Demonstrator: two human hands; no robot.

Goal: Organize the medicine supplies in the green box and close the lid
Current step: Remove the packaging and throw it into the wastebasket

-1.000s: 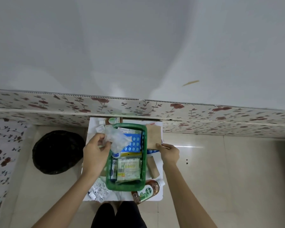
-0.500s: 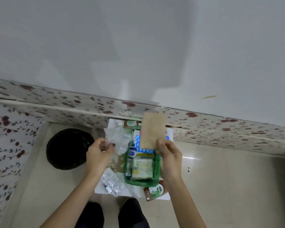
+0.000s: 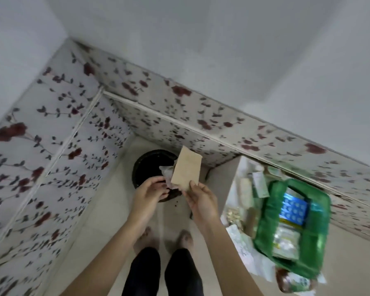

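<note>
The green box [image 3: 265,223] stands open on a low white table [image 3: 233,182] at the right, with a blue blister pack [image 3: 294,210] and other medicine packets inside. My right hand [image 3: 201,201] pinches a flat brown paper packet [image 3: 186,169] by its lower edge. My left hand [image 3: 152,191] grips a crumpled clear plastic bag [image 3: 167,174], partly hidden behind the packet. Both hands hover above a black round bin [image 3: 145,165], well to the left of the box.
Loose tubes, sachets and blister strips [image 3: 246,193] lie on the table left of the box, and a brown bottle with a green label [image 3: 295,283] lies at its near end. Flowered wall panels close the corner behind the bin. My feet [image 3: 165,238] stand on the tiled floor.
The view has swung left, away from the table. Both hands moved from over the box to above the black bin, carrying the brown packet and the plastic bag.
</note>
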